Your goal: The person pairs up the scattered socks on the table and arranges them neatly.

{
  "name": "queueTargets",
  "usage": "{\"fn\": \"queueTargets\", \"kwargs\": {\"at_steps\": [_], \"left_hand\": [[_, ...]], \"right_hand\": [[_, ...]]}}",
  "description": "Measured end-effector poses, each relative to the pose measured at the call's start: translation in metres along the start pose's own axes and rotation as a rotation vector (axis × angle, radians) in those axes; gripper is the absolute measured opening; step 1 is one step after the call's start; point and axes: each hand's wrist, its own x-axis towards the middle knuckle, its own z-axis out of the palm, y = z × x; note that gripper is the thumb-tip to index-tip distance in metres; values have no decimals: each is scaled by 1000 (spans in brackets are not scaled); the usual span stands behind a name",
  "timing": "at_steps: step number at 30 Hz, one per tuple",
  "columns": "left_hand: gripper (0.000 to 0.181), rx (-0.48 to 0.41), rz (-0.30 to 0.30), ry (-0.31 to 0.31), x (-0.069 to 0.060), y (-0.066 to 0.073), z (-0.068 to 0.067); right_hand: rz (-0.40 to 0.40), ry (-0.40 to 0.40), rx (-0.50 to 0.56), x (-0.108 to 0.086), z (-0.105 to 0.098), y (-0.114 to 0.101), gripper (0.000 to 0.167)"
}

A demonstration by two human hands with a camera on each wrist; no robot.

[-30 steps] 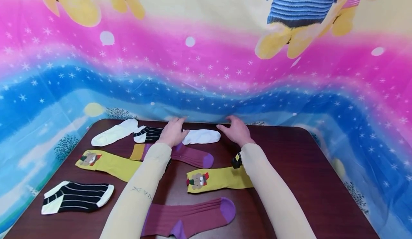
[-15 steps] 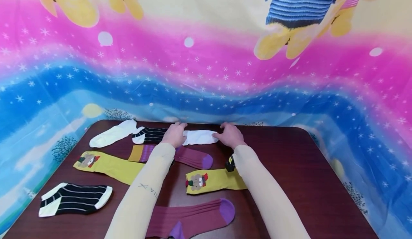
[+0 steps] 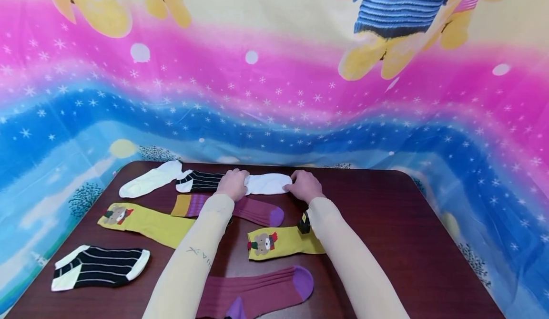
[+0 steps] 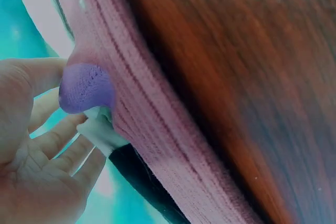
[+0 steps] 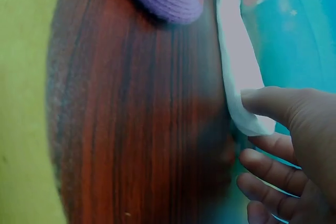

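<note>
With twelve o'clock at the far edge of the table point(image 3: 420, 262), a maroon sock point(image 3: 261, 290) lies nearest at six, a black striped sock point(image 3: 103, 266) at eight, a yellow bear sock point(image 3: 154, 223) at nine. Farthest, a white sock point(image 3: 268, 184) is at twelve: at one the right hand point(image 3: 305, 185) pinches one end between thumb and finger; at eleven the left hand point(image 3: 233, 184) is at the other, its grip I can't tell
</note>
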Motion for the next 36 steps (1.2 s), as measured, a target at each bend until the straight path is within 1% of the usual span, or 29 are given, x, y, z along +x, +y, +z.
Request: {"fn": "queueTargets", "kwargs": {"at_steps": [2,5,9,11,13,15,19,23,31,36], "left_hand": [[42,22,-1,1,-1,1,-1],[44,45,-25,-4,-2,3,-2],[51,48,-56,-8,-2,7,-3],[51,50,-63,-3,-3,9,-2],[47,43,-63,9,-4,11,-3],[40,27,-63,26,-5,11,-2],[24,-11,-60,59,-7,11,-1],[17,-5,-63,72,-6,11,1],[17,-15,-61,96,-6,9,4],[20,-55,-40,146,-7,10,3]], "right_hand": [[-4,-6,1,0,1,0,38],[-6,-7,10,1,3,0,34],[-17,11,25,1,6,-2,28],[-23,22,34,0,7,-3,24],[-29,32,46,0,8,-4,22],[-29,40,66,-1,9,-4,23],[-28,46,87,-1,9,-3,34],[-27,44,81,-2,10,-2,35],[-43,53,119,0,11,-2,25],[-64,80,131,0,10,-3,21]]}}
